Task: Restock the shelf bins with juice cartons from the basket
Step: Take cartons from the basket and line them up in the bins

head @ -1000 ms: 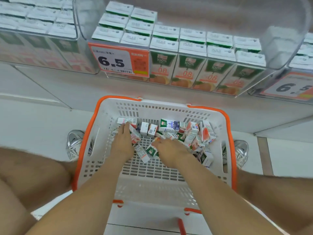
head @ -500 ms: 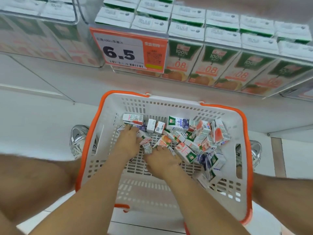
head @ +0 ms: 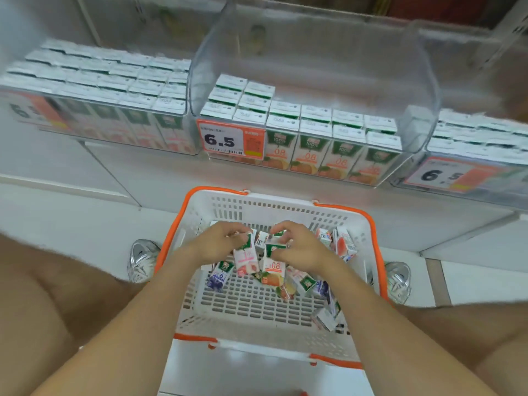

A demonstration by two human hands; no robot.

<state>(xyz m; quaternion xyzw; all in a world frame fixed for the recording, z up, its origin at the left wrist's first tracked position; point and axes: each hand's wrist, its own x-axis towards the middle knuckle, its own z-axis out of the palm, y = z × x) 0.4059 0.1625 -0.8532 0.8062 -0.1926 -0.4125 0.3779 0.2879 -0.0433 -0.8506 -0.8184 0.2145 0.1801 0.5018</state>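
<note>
In the basket (head: pixel 285 347), white with an orange rim, my left hand (head: pixel 220 241) is clamped on a pink juice carton (head: pixel 245 260), held upright. My right hand (head: pixel 297 247) grips an orange-printed carton (head: pixel 273 270) just beside it; a second carton may be pinched higher in its fingers, though blur prevents confirmation. Loose cartons (head: pixel 307 284) lie scattered on the basket floor. Beyond, the middle clear shelf bin (head: pixel 411 81) holds rows of orange-juice cartons (head: pixel 308 155), with a 6.5 price tag (head: pixel 230 140) at its front left.
</note>
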